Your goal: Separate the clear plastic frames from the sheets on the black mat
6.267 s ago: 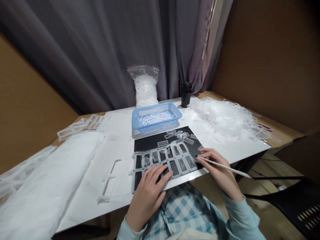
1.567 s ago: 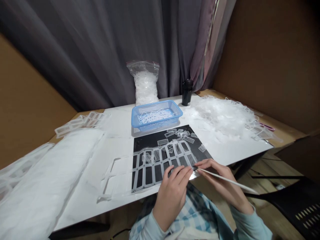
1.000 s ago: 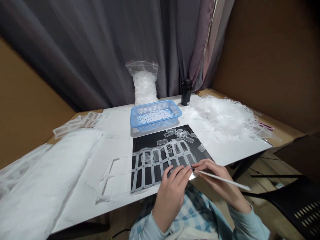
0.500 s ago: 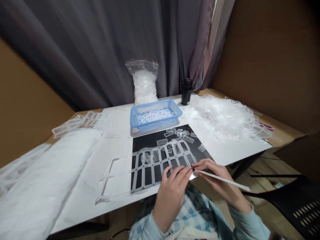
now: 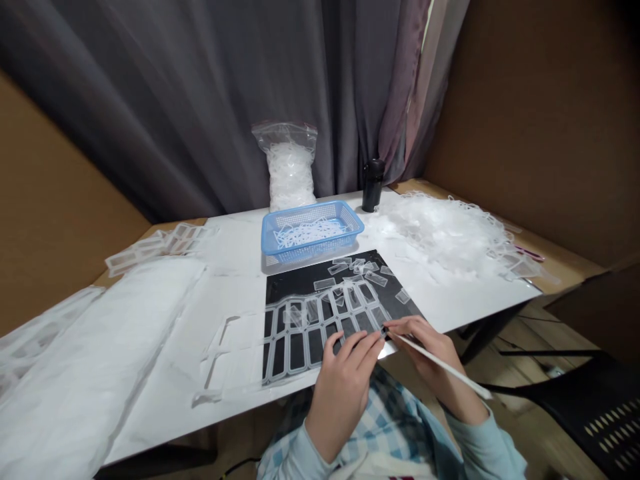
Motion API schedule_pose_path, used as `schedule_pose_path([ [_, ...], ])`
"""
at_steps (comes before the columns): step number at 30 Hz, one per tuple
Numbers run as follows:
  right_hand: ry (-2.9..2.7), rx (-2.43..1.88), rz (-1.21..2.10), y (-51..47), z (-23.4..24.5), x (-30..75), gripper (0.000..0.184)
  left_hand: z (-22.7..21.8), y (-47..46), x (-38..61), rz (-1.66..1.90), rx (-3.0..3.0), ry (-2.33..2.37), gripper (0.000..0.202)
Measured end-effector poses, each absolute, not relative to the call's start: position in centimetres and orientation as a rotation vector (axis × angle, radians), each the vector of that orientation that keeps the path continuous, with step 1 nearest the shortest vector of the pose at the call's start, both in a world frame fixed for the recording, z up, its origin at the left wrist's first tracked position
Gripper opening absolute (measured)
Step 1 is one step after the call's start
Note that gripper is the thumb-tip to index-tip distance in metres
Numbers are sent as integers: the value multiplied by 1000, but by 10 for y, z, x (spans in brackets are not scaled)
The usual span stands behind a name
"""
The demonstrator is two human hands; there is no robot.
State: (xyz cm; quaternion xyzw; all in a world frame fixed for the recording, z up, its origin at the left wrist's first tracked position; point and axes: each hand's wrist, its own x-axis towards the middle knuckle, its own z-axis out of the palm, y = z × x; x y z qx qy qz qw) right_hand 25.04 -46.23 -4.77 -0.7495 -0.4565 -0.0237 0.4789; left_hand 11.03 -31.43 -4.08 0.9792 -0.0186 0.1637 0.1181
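My left hand lies with its fingers stretched out over the near right part of a clear plastic sheet with rectangular cut-outs. The sheet lies on a black mat, its left end reaching onto the white table. Close by the left fingertips, my right hand is closed on a slim white stick-like tool. A small dark tip shows at the fingertips, over the sheet's right edge; its exact kind I cannot make out. Loose clear rectangular pieces are scattered on the mat's far right part.
A blue basket holding white frame-like pieces stands behind the mat. Farther back are a filled zip bag and a black bottle. White plastic bits heap up at right. A stack of whitish sheets covers the table's left.
My right hand and forearm have shifted slightly left, and the white tool's rear end has dropped a little. My left hand stays almost where it was.
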Motion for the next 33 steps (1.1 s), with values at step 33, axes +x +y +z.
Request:
schedule_pose_path([
  [33, -801, -1830, -28, -463, -51, 268, 18, -44, -315, 108, 491, 2814, -37, 62],
])
